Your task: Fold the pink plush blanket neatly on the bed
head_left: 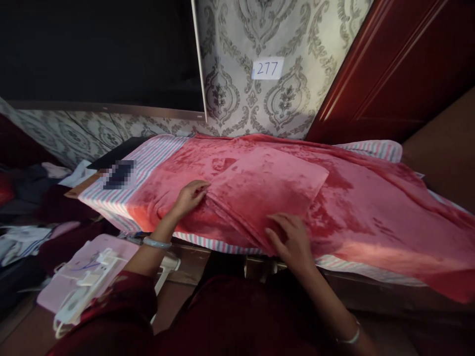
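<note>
A red velvet cloth (pixel 363 207) is spread over a striped sheet (pixel 156 153) on a long low surface. One flap of the cloth lies folded over in the middle, with its corner pointing right. My left hand (pixel 190 199) is closed in a pinch on the flap's left edge. Over the flap's near side, my right hand (pixel 293 240) rests with thumb and fingers apart, touching the cloth. Creases run between the two hands along the near edge. What lies beneath the flap is hidden.
A large black screen (pixel 100 54) stands behind at left. A blurred-out dark object (pixel 119 174) sits on the sheet's left end. Below left are a power strip (pixel 79 296), a pink board (pixel 52 291) and heaped clothes (pixel 22 242). A dark red door (pixel 389 64) rises at right.
</note>
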`<state>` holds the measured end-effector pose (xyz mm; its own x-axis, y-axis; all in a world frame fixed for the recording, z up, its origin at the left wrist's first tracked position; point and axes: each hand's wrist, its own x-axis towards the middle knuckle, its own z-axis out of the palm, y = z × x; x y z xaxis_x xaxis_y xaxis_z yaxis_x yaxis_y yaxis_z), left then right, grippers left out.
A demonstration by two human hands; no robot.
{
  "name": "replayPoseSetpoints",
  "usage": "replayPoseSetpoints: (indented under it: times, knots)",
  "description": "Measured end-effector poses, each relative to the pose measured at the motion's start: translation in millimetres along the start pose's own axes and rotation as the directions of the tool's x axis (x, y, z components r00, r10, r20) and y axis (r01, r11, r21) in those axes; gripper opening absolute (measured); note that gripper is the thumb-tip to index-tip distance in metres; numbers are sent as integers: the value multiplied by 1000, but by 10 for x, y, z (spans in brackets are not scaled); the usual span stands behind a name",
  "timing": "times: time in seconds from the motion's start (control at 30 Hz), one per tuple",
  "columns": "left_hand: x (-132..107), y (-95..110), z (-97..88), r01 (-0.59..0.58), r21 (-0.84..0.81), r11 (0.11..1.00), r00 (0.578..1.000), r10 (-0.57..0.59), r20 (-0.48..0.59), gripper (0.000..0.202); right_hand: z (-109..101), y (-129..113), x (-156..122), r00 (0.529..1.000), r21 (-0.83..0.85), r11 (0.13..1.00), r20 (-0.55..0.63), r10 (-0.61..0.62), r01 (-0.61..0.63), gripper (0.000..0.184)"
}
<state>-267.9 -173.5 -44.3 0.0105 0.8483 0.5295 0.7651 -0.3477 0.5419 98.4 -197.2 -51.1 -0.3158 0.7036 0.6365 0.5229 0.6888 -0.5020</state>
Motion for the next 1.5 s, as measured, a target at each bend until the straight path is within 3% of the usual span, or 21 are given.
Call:
replayPoseSetpoints:
  times: [0.1,0.23,0.47,0.6,0.83,0.93,1.07,1.33,1.5]
  knots:
    - [15,22,-28,-144,152,978,989,139,47,29,118,-125,102,993,-99,991,87,-80,88,28]
    - [53,86,-55,-263,273,925,964,242,109,30,237,-172,192,984,-203,970,145,-107,136,28]
    - [62,108,-29,-323,348,880,946,286,153,29,288,-207,205,970,-256,937,116,-213,237,29]
    - [-40,100,-80,-312,334,889,950,284,130,34,289,-209,187,964,-202,943,61,-259,266,29]
    - [-132,50,-136,-237,334,912,967,187,174,35,319,-186,101,964,-122,963,144,-221,239,28]
    - [-126,-12,-105,-139,331,933,983,90,159,40,309,-193,74,964,-168,960,184,-191,222,37]
    - [-125,-75,-38,-28,264,964,991,-8,135,43,301,-200,65,971,-150,969,172,-168,194,33]
    - [-101,-116,59,23,259,966,995,-48,90,46,333,-234,60,964,-237,954,231,-129,185,50]
    - [-60,-157,148,30,282,959,999,-38,25,45,298,-224,87,973,-198,959,147,-177,204,44]
